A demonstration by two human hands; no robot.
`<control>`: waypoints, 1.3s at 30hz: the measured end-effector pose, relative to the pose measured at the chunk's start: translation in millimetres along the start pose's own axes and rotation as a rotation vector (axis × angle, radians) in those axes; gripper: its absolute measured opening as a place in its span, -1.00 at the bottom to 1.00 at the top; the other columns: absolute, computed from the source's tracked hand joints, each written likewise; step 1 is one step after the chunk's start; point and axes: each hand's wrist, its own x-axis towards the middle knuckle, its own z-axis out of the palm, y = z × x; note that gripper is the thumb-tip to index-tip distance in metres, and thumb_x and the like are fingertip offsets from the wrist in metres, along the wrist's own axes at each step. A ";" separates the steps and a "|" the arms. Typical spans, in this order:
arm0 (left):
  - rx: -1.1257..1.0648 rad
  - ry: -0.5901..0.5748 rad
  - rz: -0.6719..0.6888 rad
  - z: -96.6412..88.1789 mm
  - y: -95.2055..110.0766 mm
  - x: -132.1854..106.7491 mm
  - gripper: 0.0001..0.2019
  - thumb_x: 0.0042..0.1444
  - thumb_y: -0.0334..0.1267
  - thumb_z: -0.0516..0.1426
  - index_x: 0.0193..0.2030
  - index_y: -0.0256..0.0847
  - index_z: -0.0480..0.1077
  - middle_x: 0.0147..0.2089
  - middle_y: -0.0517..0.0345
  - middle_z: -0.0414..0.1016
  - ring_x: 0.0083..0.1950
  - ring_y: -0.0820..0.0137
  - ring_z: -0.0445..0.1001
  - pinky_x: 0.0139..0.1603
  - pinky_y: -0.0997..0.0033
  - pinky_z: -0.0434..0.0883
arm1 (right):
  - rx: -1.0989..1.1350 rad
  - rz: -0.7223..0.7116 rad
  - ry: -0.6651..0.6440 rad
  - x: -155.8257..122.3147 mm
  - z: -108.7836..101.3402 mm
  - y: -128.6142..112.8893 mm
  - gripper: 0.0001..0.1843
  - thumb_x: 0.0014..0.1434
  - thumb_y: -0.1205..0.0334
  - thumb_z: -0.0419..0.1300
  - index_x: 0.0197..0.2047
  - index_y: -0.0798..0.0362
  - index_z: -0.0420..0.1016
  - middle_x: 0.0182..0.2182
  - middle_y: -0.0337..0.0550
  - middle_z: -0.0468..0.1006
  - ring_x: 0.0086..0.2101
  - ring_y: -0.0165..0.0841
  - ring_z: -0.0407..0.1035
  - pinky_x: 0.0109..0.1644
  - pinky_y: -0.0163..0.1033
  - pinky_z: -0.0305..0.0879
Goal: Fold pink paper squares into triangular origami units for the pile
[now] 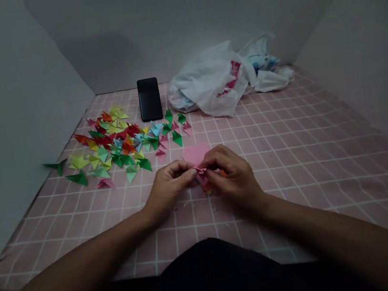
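Observation:
Between my two hands is a small folded piece of pink paper [202, 170], held just above the table. My left hand [171, 183] pinches its left side between thumb and fingers. On the other side, the thumb and index finger of my right hand [233, 173] close on the same paper. Just beyond the fingers lies a flat pink sheet of paper [195, 153]. Beneath the hands, bits of orange, blue and yellow paper [207, 191] show partly; the rest of them is hidden.
Many folded paper pieces [118, 159] in several colours lie heaped at the left. A black phone [149, 99] stands upright behind them. White plastic bags [212, 81] sit at the back. Pale walls enclose the pink checked tablecloth [311, 158] on three sides.

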 end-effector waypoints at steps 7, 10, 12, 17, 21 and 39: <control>0.021 0.020 0.031 0.7 1.7 -1.1 -0.81 0.03 -0.17 0.35 -0.38 -0.25 0.51 -0.42 0.19 0.51 -0.41 0.50 0.44 -0.30 0.47 0.44 | 0.003 -0.024 0.010 -2.4 1.1 -0.3 -0.77 0.19 0.53 0.20 -0.26 -0.02 0.50 -0.36 -0.22 0.43 -0.30 -0.34 0.37 -0.27 -0.22 0.31; 0.078 0.041 0.060 1.3 4.7 -2.8 -0.81 0.04 -0.18 0.34 -0.42 -0.24 0.50 -0.45 0.20 0.49 -0.43 0.50 0.41 -0.33 0.48 0.42 | -0.022 -0.064 0.013 -2.5 1.0 -1.3 -0.75 0.21 0.53 0.19 -0.22 -0.03 0.52 -0.34 -0.20 0.44 -0.29 -0.34 0.39 -0.26 -0.21 0.34; 0.097 0.048 0.076 1.6 6.5 -3.9 -0.81 0.04 -0.18 0.33 -0.45 -0.24 0.50 -0.47 0.21 0.48 -0.44 0.51 0.40 -0.34 0.48 0.40 | -0.057 -0.099 0.013 -2.4 0.5 -2.6 -0.76 0.23 0.53 0.18 -0.21 -0.02 0.52 -0.35 -0.19 0.43 -0.29 -0.33 0.40 -0.25 -0.21 0.36; 0.137 0.057 0.084 1.7 7.8 -4.9 -0.79 0.07 -0.15 0.32 -0.44 -0.25 0.53 -0.47 0.21 0.48 -0.42 0.48 0.40 -0.33 0.47 0.36 | -0.128 -0.168 0.005 -2.2 -1.3 -5.8 -0.80 0.29 0.50 0.15 -0.19 0.02 0.51 -0.35 -0.16 0.42 -0.30 -0.34 0.39 -0.28 -0.23 0.38; 0.221 0.064 0.148 0.0 7.9 -5.9 -0.80 0.12 -0.17 0.28 -0.44 -0.22 0.55 -0.45 0.19 0.47 -0.38 0.45 0.40 -0.30 0.43 0.33 | -0.182 -0.230 -0.003 -2.1 -1.7 -5.8 -0.78 0.31 0.49 0.11 -0.18 0.00 0.50 -0.36 -0.14 0.41 -0.34 -0.34 0.38 -0.31 -0.23 0.40; 0.455 0.138 0.382 3.7 13.3 -10.2 -0.84 0.13 -0.26 0.27 -0.46 -0.20 0.51 -0.39 0.15 0.46 -0.31 0.40 0.42 -0.27 0.39 0.34 | -0.364 -0.246 -0.037 -3.6 0.1 -2.8 -0.78 0.34 0.39 0.09 -0.26 0.02 0.55 -0.34 -0.07 0.49 -0.34 -0.29 0.36 -0.31 -0.17 0.35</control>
